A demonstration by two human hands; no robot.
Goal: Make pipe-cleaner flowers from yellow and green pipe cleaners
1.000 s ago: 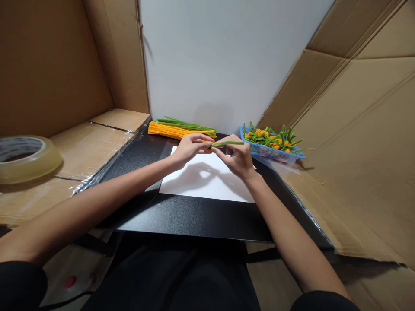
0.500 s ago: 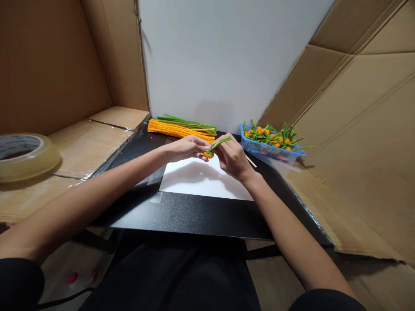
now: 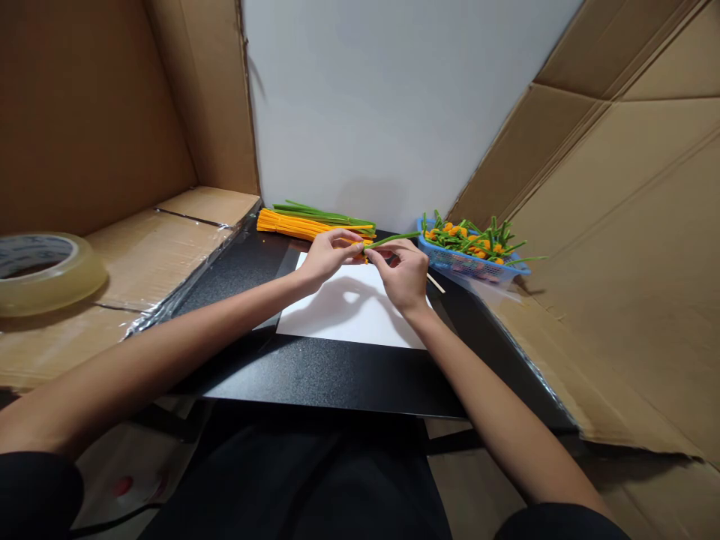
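Note:
Above a white sheet of paper [image 3: 343, 319], my left hand [image 3: 329, 259] and my right hand [image 3: 403, 274] meet at their fingertips. Between them they pinch a pipe cleaner flower [image 3: 394, 239]. Its green stem points right over my right hand's fingers, and the small orange head is mostly hidden behind the fingers. Just behind my left hand lie bundles of orange pipe cleaners [image 3: 298, 223] and green pipe cleaners [image 3: 320, 213]. To the right of my right hand, a blue basket [image 3: 472, 264] holds several orange and green pipe cleaner flowers.
A large roll of clear tape [image 3: 73, 274] sits on the cardboard ledge [image 3: 140, 247] at the left. A thin pale stick [image 3: 435, 283] lies near the basket on the black table [image 3: 326, 375]. Cardboard walls [image 3: 630, 240] stand on both sides, with a white panel [image 3: 388, 97] behind.
The flower has turned in my hands: its head now mostly hides behind my fingers and its stem reaches farther right. My right hand's thumb and fingers have shifted to the flower's base.

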